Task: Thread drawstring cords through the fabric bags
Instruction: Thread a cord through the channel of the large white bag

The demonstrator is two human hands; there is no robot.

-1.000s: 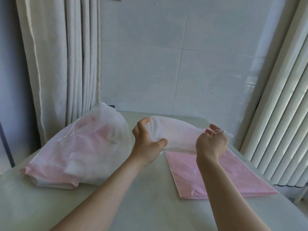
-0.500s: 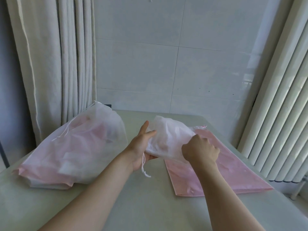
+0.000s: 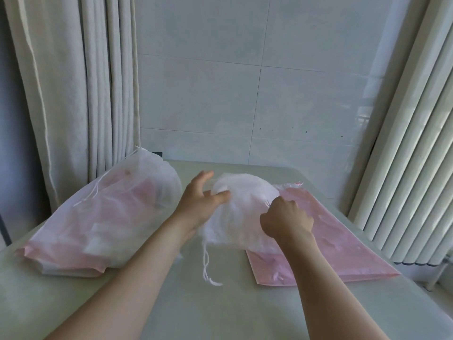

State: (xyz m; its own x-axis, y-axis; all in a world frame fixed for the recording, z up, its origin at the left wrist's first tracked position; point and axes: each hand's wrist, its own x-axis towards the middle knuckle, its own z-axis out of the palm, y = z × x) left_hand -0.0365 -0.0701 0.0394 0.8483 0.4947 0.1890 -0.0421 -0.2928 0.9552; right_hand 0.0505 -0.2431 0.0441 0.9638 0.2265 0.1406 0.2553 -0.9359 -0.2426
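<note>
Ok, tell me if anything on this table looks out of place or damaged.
Nothing spilled or damaged. One loose end: a white drawstring cord dangles from the near edge of the crumpled small white fabric bag and trails onto the pale table, while the right hand grips the bag.

No legible text, label, brand, number or sign is found in this view. Surfaces checked: the white fabric bag, the pink sheet, the filled sheer bag and the tiled wall (all plain, as far as the view resolves).
</note>
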